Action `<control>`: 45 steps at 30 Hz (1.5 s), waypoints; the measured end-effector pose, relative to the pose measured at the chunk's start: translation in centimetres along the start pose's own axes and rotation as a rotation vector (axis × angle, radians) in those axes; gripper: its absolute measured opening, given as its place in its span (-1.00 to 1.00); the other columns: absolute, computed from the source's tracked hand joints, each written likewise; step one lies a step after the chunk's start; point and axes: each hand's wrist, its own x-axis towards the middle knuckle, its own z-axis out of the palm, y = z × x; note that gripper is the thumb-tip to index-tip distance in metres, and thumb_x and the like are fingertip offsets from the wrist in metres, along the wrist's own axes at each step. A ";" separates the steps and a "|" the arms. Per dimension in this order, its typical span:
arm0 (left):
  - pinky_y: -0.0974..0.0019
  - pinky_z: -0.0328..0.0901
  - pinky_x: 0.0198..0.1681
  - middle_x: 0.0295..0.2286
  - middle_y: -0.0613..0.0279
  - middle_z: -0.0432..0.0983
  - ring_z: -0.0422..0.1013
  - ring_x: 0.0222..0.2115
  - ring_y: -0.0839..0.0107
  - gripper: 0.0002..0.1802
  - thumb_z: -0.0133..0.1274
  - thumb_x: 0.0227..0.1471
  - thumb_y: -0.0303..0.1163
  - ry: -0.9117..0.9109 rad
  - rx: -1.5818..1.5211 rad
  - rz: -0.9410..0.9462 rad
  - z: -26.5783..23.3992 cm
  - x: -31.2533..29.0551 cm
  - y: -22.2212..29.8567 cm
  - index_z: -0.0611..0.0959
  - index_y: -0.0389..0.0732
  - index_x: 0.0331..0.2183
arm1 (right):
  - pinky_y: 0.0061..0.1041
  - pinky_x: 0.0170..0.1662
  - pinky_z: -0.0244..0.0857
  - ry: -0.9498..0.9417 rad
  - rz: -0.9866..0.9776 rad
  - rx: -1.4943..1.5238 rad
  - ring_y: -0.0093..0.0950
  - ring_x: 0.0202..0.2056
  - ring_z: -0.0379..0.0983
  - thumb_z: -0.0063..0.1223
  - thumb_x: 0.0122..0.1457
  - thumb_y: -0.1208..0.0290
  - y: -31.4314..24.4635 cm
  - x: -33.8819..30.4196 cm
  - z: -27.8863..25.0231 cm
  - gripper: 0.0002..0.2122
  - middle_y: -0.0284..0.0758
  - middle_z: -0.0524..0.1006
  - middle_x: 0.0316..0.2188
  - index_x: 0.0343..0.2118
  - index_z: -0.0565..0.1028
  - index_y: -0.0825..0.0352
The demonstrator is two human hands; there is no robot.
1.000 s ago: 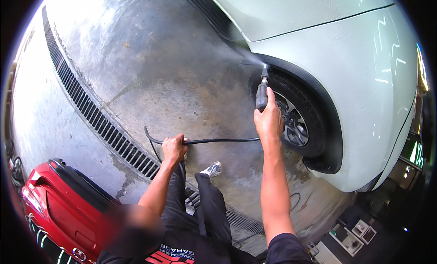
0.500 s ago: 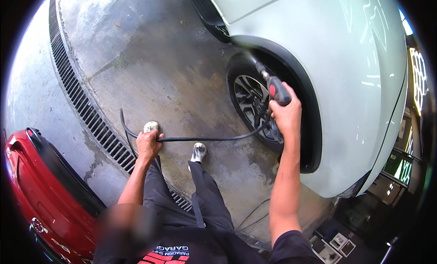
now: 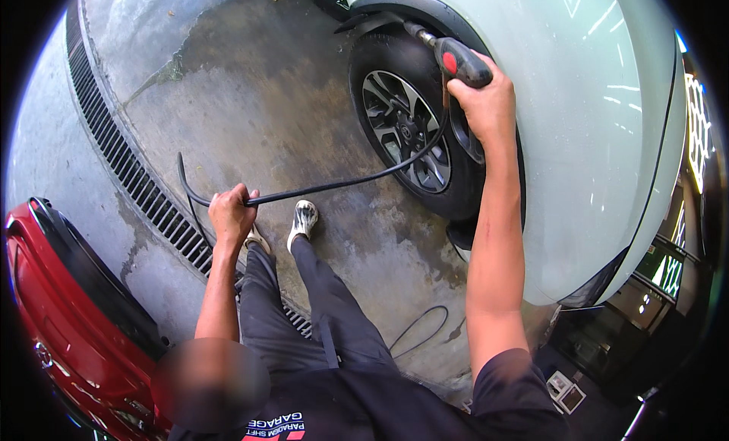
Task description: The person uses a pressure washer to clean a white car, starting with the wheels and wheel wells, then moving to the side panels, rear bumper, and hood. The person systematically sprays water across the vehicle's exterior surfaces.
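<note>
My right hand (image 3: 488, 99) is wrapped round a black pressure washer gun (image 3: 465, 63) with a red patch on its side. Its short nozzle points up and left into the wheel arch (image 3: 433, 6) of a pale green car (image 3: 581, 145), just above the tyre of a wheel (image 3: 408, 129) with an alloy rim. From the gun's handle a black hose (image 3: 326, 185) sags across to my left hand (image 3: 232, 215), which is closed round it at waist side. Beyond that hand the hose loops down toward the floor. Whether water leaves the nozzle I cannot tell.
A slotted drain grate (image 3: 125, 156) crosses the wet concrete floor (image 3: 250, 114) on the left. At the lower left stands a red car (image 3: 72, 327). More black hose (image 3: 421, 327) lies on the floor behind me, near white boxes (image 3: 566, 392).
The gun has moved up with my right hand, from beside the wheel into the arch above the tyre. My left hand has shifted slightly up and left with the hose; my feet have changed position.
</note>
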 end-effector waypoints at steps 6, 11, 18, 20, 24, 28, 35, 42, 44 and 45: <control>0.04 0.24 -0.36 -0.64 0.06 0.47 0.46 -0.52 -0.02 -0.60 0.30 0.03 -0.18 0.023 0.002 -0.030 -0.6 -1.0 0.9 0.48 -0.17 -0.59 | -0.43 -0.10 0.48 -0.050 -0.040 0.085 -0.42 -0.27 0.65 0.27 -0.12 0.37 1.6 1.4 -0.4 -0.48 -0.17 0.70 -0.31 0.01 0.62 0.38; 0.04 0.25 -0.34 -0.63 0.06 0.49 0.47 -0.51 -0.02 -0.60 0.29 0.04 -0.16 0.011 0.020 -0.069 -0.5 -1.7 1.7 0.50 -0.18 -0.58 | -0.42 -0.08 0.48 -0.070 -0.038 0.071 -0.40 -0.26 0.66 0.27 -0.13 0.37 1.8 1.8 0.1 -0.47 -0.17 0.70 -0.29 0.01 0.61 0.38; 0.05 0.27 -0.31 -0.61 0.06 0.52 0.47 -0.51 -0.02 -0.60 0.27 0.07 -0.14 -0.011 0.021 -0.093 -0.3 -2.0 2.5 0.51 -0.19 -0.57 | -0.43 -0.07 0.48 -0.075 -0.058 0.069 -0.39 -0.26 0.66 0.28 -0.13 0.37 2.0 2.4 0.7 -0.48 -0.16 0.70 -0.29 0.00 0.62 0.38; 0.04 0.26 -0.32 -0.61 0.06 0.52 0.46 -0.51 -0.02 -0.60 0.27 0.07 -0.14 -0.012 0.005 -0.102 -0.4 -2.0 2.5 0.51 -0.19 -0.57 | -0.43 -0.07 0.48 -0.071 -0.061 0.069 -0.39 -0.26 0.66 0.28 -0.13 0.37 2.1 2.4 0.8 -0.48 -0.16 0.70 -0.29 -0.01 0.62 0.38; 0.04 0.25 -0.33 -0.62 0.07 0.51 0.46 -0.52 -0.02 -0.60 0.27 0.08 -0.14 0.009 0.005 -0.096 -0.4 -1.9 2.7 0.51 -0.19 -0.57 | -0.43 -0.06 0.48 -0.068 -0.081 0.054 -0.39 -0.25 0.66 0.28 -0.13 0.38 1.8 2.5 0.9 -0.49 -0.16 0.70 -0.28 -0.01 0.62 0.37; 0.05 0.24 -0.33 -0.62 0.06 0.51 0.45 -0.52 -0.03 -0.60 0.27 0.08 -0.14 0.007 -0.002 -0.112 -0.3 -1.9 2.8 0.52 -0.19 -0.56 | -0.40 -0.05 0.48 -0.047 -0.074 0.021 -0.35 -0.24 0.67 0.28 -0.12 0.36 1.6 2.4 1.0 -0.49 -0.15 0.70 -0.28 0.00 0.62 0.34; -0.03 0.28 -0.42 -0.64 0.01 0.49 0.44 -0.56 -0.09 -0.57 0.32 0.04 -0.08 0.064 -0.012 -0.109 0.5 -1.0 3.4 0.55 -0.20 -0.57 | -0.34 -0.05 0.49 -0.005 -0.090 -0.023 -0.26 -0.21 0.67 0.25 -0.08 0.35 1.5 2.2 1.8 -0.48 -0.13 0.70 -0.23 0.04 0.60 0.32; 0.03 0.27 -0.39 -0.65 0.03 0.48 0.42 -0.56 -0.07 -0.57 0.30 0.06 -0.10 0.071 -0.016 -0.110 1.0 -0.9 3.8 0.52 -0.19 -0.58 | -0.28 0.00 0.48 0.053 -0.123 -0.127 -0.19 -0.14 0.67 0.27 -0.07 0.34 2.1 2.2 2.9 -0.44 -0.09 0.69 -0.17 0.09 0.57 0.30; 0.02 0.28 -0.35 -0.62 0.02 0.52 0.45 -0.53 -0.07 -0.60 0.28 0.07 -0.12 0.038 -0.013 -0.125 0.7 -0.8 4.0 0.54 -0.18 -0.56 | -0.27 0.00 0.48 0.053 -0.133 -0.123 -0.18 -0.14 0.67 0.27 -0.08 0.34 2.0 2.3 3.0 -0.43 -0.09 0.69 -0.17 0.10 0.56 0.30; 0.02 0.29 -0.33 -0.61 0.02 0.53 0.47 -0.51 -0.07 -0.62 0.27 0.07 -0.13 0.019 -0.011 -0.133 0.6 -0.8 4.1 0.55 -0.18 -0.56 | -0.27 -0.01 0.48 0.047 -0.126 -0.111 -0.17 -0.14 0.67 0.27 -0.08 0.34 1.9 2.1 3.0 -0.43 -0.09 0.69 -0.17 0.10 0.56 0.30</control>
